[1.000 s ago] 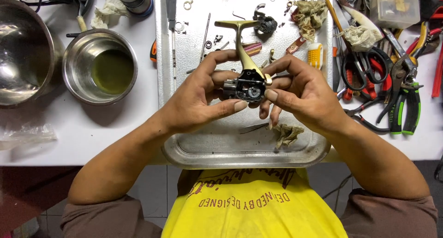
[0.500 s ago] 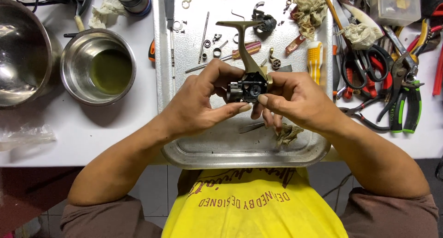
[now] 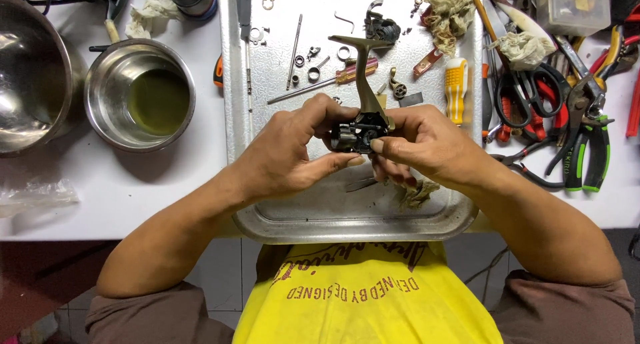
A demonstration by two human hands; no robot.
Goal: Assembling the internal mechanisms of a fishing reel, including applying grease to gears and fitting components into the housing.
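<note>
While our left hand (image 3: 293,151) and right hand (image 3: 427,144) pinched the small black-and-bronze metal fishing-reel body (image 3: 360,127), we held it above the dented silver metal tray (image 3: 347,214).

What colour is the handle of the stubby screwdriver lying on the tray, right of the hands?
Yellow with white ribbing; the screwdriver handle shows best in the head view.

The person wears a bright yellow T-shirt (image 3: 365,297) with dark red printed lettering across the chest, and brown trousers (image 3: 160,314) at both lower corners. Both forearms are bare, with no sleeves, watch or rings visible.
</note>
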